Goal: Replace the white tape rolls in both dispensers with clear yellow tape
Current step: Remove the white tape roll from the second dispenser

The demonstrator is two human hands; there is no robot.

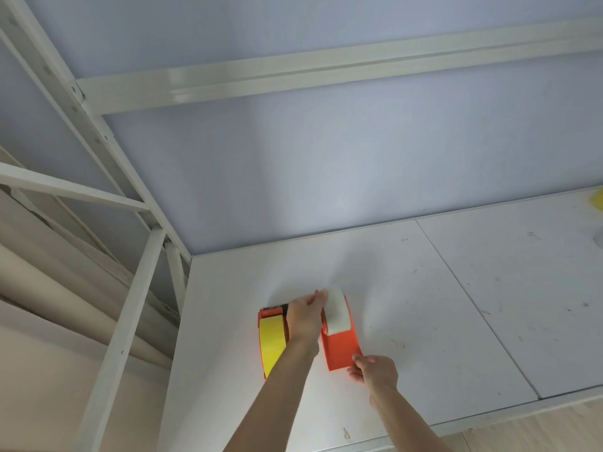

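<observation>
Two orange tape dispensers lie side by side on the white table [424, 321]. The left dispenser [262, 316] holds a yellow tape roll [272, 340]. The right dispenser [341, 352] holds a white tape roll [336, 314]. My left hand [305, 316] lies between the two, its fingertips pinching the top edge of the white roll. My right hand [375, 370] grips the near right corner of the right dispenser's handle end.
A white metal shelf frame [137, 288] stands at the table's left edge, with a crossbar [293, 79] along the pale blue wall. A yellow object [597, 199] peeks in at the far right edge. The table's front edge runs close below my arms.
</observation>
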